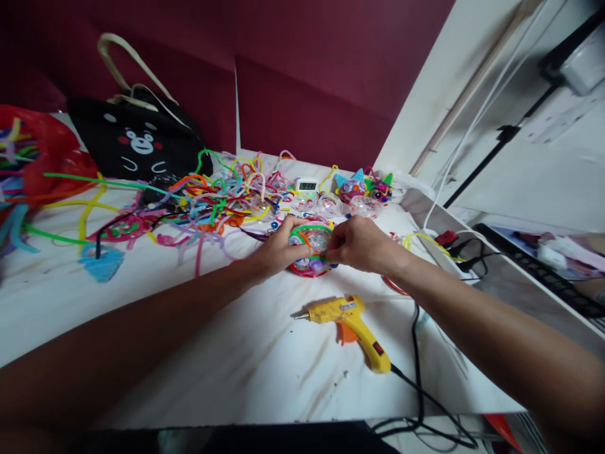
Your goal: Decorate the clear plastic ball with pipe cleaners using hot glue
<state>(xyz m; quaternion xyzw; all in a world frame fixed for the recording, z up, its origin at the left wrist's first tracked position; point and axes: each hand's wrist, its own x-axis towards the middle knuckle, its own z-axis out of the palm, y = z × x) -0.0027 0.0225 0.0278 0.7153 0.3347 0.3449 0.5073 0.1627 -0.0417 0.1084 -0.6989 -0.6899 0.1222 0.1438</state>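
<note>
Yellow plastic glue gun [347,321] lies idle at 6 o'clock. Both hands, left [278,252] and right [360,244], pinch the clear dome wrapped in coloured pipe cleaners [312,249] mid-tabletop [227,353]; wrapping partial, loose pipe-cleaner pile [222,189] at 11 o'clock unused.

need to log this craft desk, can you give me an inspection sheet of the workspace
surface: white table, streaked with marks
job's things: clear ball wrapped in pipe cleaners, held between both hands
clutter: pipe cleaner pile, finished balls, small timer, black bear bag
grippers: left hand and right hand grip the ball
cables: black cord from yellow glue gun
surroundings: dark red wall
</note>
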